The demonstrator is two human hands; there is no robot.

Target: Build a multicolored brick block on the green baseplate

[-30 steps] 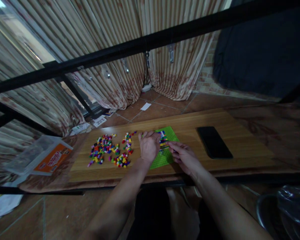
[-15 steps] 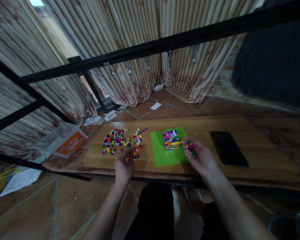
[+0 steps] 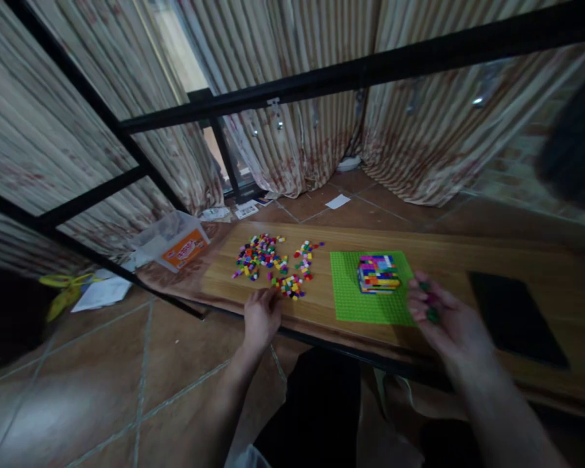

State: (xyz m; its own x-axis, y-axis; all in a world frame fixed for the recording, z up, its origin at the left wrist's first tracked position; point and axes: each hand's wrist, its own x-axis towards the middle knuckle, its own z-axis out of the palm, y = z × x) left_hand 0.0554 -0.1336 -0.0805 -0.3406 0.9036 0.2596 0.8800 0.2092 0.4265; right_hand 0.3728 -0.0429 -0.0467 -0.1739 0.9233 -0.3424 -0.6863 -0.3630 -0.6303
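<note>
My left hand (image 3: 262, 320) is at the table's front edge, its fingers curled together beside a small cluster of loose bricks (image 3: 291, 286). Whatever those fingers hold is hidden. My right hand (image 3: 451, 325) is half closed around several small toy bricks (image 3: 433, 314), green and magenta ones among them. It hovers by the right edge of a green baseplate (image 3: 346, 302). On that plate stands a block-shaped build of multicoloured bricks (image 3: 379, 274), a short way left of my right fingertips. A larger heap of loose bricks (image 3: 258, 255) lies at the table's left.
A dark, flat tablet-like object (image 3: 514, 318) lies to the right on the wooden table (image 3: 439, 250). At the table's left end is a clear plastic box (image 3: 182, 247) with an orange label. A black metal bar (image 3: 312, 88) crosses beyond the table, before the curtains.
The view has turned left, so everything sits further right. My left hand has drawn back from the small brick cluster, uncovering more of it. My right hand still holds its bricks beside the baseplate.
</note>
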